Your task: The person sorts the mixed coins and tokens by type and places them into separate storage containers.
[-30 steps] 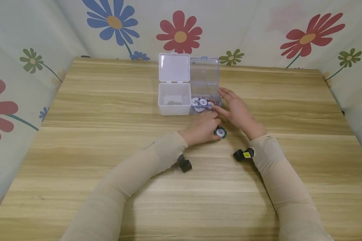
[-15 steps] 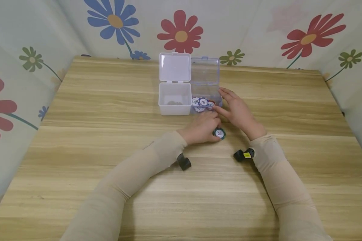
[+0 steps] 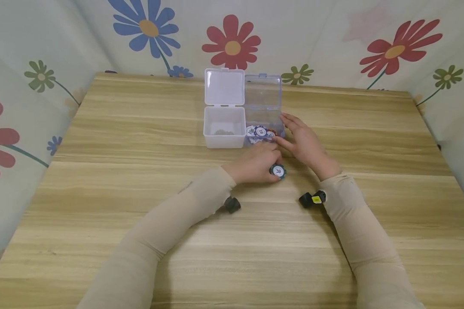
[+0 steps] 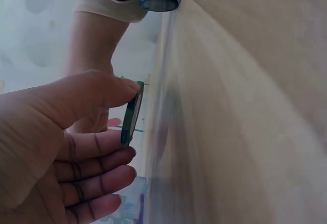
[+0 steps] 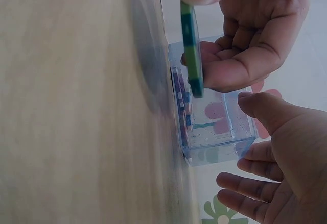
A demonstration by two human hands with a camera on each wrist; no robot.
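Observation:
My left hand [image 3: 255, 164] pinches a green poker chip [image 3: 278, 171] marked 20 between thumb and index finger, just above the table. In the right wrist view that chip [image 5: 191, 50] appears edge-on, striped in two greens. Beyond it stands a clear, bluish plastic box [image 3: 264, 116] with its lid raised. Several poker chips [image 3: 260, 131], bordered in blue, red and other colours, lie in the box's bottom. Against its right front corner my right hand [image 3: 307, 143] rests, fingers fairly straight along the side and thumb at the front rim.
A white plastic box [image 3: 224, 142], its lid also raised, stands directly left of the clear one. Something pale and round, hard to make out, shows at its bottom. Both stand toward the back of a wooden table [image 3: 139, 150], before a flower-patterned curtain [image 3: 317, 38].
My left hand shifts slightly left with the green poker chip pinched in it, and the chip's face turns a little. My right hand stays in place at the clear box.

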